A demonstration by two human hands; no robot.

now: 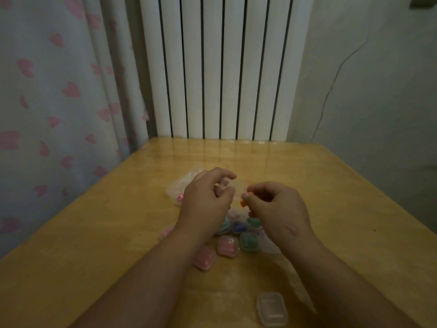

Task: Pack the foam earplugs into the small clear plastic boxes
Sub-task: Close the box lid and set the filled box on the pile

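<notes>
The right hand (276,209) pinched the orange earplug (243,203); the left hand (205,200) curled just beside it, its hold unclear. Squeezing the foam slim should ease entry. The filled boxes (227,246) lay beneath both hands.

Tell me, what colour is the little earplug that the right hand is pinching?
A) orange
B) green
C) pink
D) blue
A: the earplug peeking out between the fingers of the right hand is orange.
</notes>
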